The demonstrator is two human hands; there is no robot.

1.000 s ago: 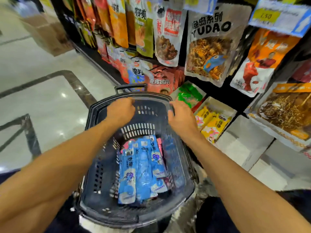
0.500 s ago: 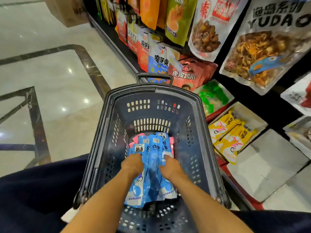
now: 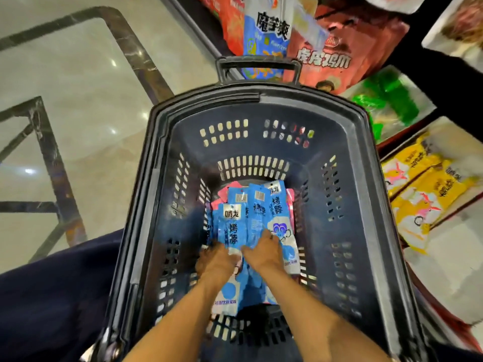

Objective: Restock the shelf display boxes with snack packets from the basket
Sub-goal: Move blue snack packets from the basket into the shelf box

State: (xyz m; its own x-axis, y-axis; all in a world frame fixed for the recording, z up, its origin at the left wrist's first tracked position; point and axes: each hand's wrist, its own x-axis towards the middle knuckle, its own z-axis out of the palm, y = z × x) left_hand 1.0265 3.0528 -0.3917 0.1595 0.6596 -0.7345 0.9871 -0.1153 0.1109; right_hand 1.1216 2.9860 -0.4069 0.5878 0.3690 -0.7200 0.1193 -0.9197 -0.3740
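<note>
A dark blue shopping basket (image 3: 146,205) fills the middle of the view. Several long blue snack packets (image 3: 257,212) lie in a pile at its bottom, with pink packets (image 3: 222,195) under them. Both my hands are down inside the basket on the pile. My left hand (image 3: 215,262) has its fingers curled round the near part of the blue packets. My right hand (image 3: 264,253) lies beside it, fingers bent over the blue packets. To the right, a shelf display box (image 3: 418,184) holds yellow snack packets.
Another shelf box with green packets (image 3: 386,105) sits beyond the yellow one. Large hanging snack bags (image 3: 326,48) in red and blue hang behind the basket's handle (image 3: 257,65). A white empty-looking box (image 3: 444,267) lies at right. Polished floor (image 3: 78,100) spreads left.
My hands left the basket's far rim and went down into it onto the blue packets. The view has tipped further down and closer over the basket.
</note>
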